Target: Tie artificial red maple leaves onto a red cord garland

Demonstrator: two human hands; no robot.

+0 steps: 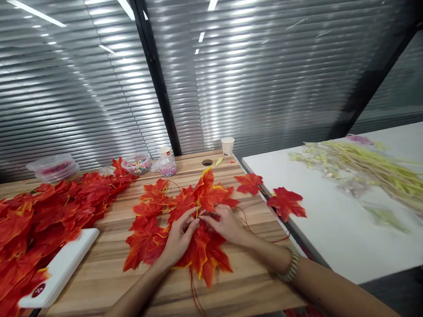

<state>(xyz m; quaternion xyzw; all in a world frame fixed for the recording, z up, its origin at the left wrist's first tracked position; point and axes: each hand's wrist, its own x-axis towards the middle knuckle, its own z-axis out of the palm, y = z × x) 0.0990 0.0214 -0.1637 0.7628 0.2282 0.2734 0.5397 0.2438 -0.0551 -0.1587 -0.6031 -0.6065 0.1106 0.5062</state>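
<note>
A garland of red and orange artificial maple leaves [154, 226] lies on the wooden table [238, 288] in front of me. My left hand [180, 239] and my right hand [226, 225] meet at its middle, fingers pinched on the stem of an upright orange leaf [209, 193]. A thin red wire [198, 304] runs from the leaves toward the table's near edge. Two single leaves [286, 203] lie to the right, one across the gap between tables.
A large heap of red leaves [32, 222] covers the left. A white flat device [58, 270] lies near it. Tubs of beads [138, 164] and two paper cups [228, 146] stand at the back. A white table [341, 237] on the right holds pale yellow-green stems [373, 170].
</note>
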